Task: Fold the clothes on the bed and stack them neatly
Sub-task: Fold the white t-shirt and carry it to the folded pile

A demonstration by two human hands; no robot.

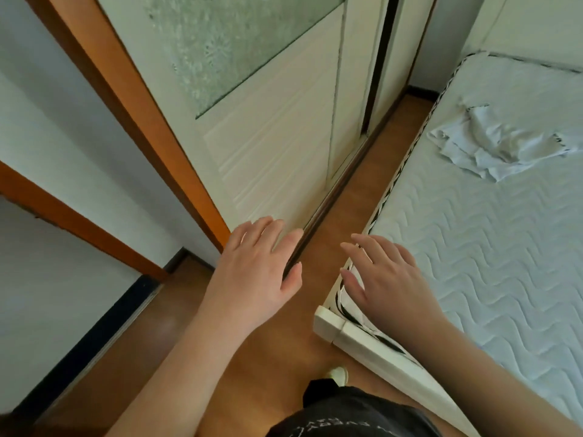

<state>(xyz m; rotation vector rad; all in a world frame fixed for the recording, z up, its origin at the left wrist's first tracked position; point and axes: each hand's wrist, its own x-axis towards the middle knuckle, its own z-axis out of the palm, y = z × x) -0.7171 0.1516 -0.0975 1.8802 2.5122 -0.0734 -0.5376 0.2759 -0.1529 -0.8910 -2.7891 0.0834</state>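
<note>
Closest to us is our own dark shirt (353,414) at the bottom edge, with a pale shoe tip (339,373) showing on the wooden floor (334,209) below it. Both arms reach forward. Our left hand (255,263) hangs over the floor beside the white sliding door (284,137), its fingers (271,231) straight and slightly spread, holding nothing. Our right hand (388,279) hovers at the near corner of the bed (473,247), fingers likewise spread and empty; whether the palm touches the mattress edge we cannot tell.

The clothes (498,143) lie crumpled in a pale heap on the quilted mattress, well apart from both hands, near the right edge of view. Nothing is folded yet, so we judge the task to be at its very start: the step in hand is getting to the heap. To do it well we should step along the floor beside the bed until the heap sits squarely before us, then lift one piece by its shoulders or waistband, shake it flat on the bare mattress and smooth it before any fold.

How many garments the heap holds, and of what kind, is hard to make out; it runs to the frame edge. Most of the bed beyond it is cut off.
</note>
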